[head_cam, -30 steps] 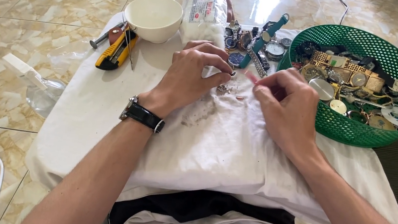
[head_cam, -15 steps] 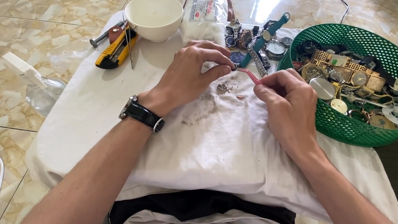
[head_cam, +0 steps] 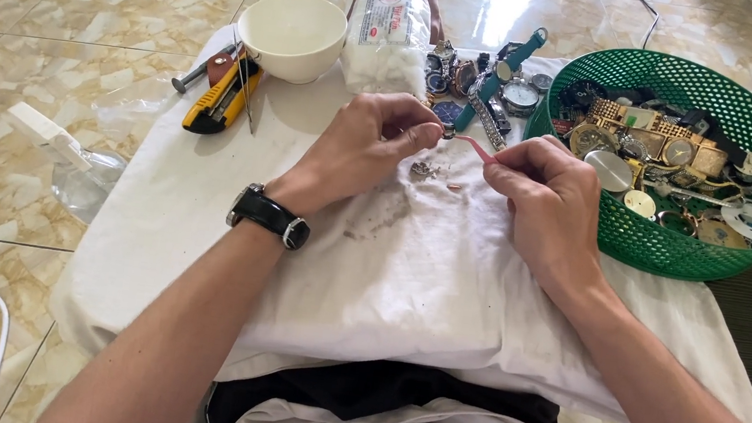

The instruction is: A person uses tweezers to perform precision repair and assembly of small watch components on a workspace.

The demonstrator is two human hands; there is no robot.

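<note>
My left hand [head_cam: 367, 143], with a black wristwatch on its wrist, pinches a small dark metal part [head_cam: 448, 132] between thumb and forefinger above a stained white cloth [head_cam: 408, 263]. My right hand [head_cam: 549, 204] grips thin pink tweezers [head_cam: 477, 147], and their tip points at that small part. Under the two hands a small round metal piece [head_cam: 419, 169] and some crumbs of dirt lie on the cloth.
A green mesh basket [head_cam: 677, 249] full of watches and watch parts stands at the right. A white bowl [head_cam: 293, 34], a bag of cotton [head_cam: 388, 36], a yellow utility knife [head_cam: 223, 97] and several loose watches [head_cam: 496, 88] lie at the far edge. A clear bottle [head_cam: 66, 164] lies on the tiled floor at the left.
Both hands have risen a little off the cloth. The left hand now holds the small part up, and the right hand has brought the tweezers' tip to it.
</note>
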